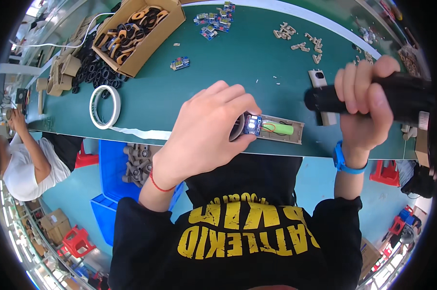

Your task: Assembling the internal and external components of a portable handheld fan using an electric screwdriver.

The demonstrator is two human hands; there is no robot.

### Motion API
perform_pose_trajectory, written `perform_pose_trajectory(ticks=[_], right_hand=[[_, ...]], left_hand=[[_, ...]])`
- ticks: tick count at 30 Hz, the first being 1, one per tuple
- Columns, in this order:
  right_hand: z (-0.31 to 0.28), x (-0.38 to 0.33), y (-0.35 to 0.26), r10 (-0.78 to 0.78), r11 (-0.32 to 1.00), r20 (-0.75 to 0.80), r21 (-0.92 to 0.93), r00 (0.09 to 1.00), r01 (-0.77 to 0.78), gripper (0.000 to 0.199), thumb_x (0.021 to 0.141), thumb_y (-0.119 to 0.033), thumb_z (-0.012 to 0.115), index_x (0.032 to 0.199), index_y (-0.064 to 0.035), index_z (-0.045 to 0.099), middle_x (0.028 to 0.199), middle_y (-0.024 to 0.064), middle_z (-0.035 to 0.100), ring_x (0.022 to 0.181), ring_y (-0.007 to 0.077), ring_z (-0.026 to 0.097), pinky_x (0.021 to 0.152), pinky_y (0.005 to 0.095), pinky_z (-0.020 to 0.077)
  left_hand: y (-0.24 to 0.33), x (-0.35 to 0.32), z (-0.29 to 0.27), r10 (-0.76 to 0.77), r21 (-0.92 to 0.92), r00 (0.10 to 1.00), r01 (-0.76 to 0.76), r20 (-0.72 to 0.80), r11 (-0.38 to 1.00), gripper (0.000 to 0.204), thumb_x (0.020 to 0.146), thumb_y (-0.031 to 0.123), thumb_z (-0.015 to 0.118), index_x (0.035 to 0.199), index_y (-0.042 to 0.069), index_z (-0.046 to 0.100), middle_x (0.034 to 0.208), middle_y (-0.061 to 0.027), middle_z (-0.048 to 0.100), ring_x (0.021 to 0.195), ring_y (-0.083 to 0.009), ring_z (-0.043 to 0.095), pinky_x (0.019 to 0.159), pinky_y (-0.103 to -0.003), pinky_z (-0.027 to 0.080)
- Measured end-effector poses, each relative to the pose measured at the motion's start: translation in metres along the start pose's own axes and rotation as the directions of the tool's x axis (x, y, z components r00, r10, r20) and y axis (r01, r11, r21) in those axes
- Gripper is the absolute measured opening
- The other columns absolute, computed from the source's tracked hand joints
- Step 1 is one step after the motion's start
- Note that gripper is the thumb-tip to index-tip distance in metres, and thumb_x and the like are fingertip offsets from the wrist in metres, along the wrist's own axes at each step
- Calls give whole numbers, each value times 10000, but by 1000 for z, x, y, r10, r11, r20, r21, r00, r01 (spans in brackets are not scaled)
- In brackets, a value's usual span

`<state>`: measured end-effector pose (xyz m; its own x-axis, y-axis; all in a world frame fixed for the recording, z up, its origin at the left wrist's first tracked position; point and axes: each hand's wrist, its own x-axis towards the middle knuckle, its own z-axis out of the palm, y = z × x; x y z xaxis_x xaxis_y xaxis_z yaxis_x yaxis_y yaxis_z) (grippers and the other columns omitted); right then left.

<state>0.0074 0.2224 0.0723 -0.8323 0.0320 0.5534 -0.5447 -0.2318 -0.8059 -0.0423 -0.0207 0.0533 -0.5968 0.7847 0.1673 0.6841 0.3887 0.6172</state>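
Near the bench's front edge, my left hand (211,128) curls its thumb and fingers round the round, dark-lined end of a beige device housing (298,132). Inside the housing sit a small blue circuit board (252,124) with lit white digits and a green cylindrical battery (280,128) with a red wire. My right hand (365,104) is raised at the right, closed round a thick black cylindrical tool (320,98); its exact kind is blurred. Partly beneath that tool lies a beige cover piece (329,118) with a dark slot.
White tape roll (92,108) trails a strip along the front edge. At the back stand a cardboard box (152,43) of orange-black rings, blue display boards (209,32) and small beige parts (284,32). Blue bins (109,169) sit below; another person (30,164) works at the left.
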Motion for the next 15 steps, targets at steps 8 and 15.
perform_pose_trajectory(ticks=[8,15], right_hand=[[75,30,24,181,980,-423,154,888,-126,347,808,-84,627,1101,-34,447,643,44,464,503,136,452,541,311,402],[61,23,40,105,991,-281,112,954,-76,325,844,-130,600,1130,-46,470,658,33,446,541,128,439,577,303,378]], left_hand=[[-4,1,-1,17,-24,1000,-17,6,1000,323,631,78,776,931,70,657,834,-59,573,797,-257,529,706,-347,456],[2,-6,1,-6,-42,1000,6,7,999,321,639,84,776,938,74,658,853,-56,588,813,-263,537,717,-349,461]])
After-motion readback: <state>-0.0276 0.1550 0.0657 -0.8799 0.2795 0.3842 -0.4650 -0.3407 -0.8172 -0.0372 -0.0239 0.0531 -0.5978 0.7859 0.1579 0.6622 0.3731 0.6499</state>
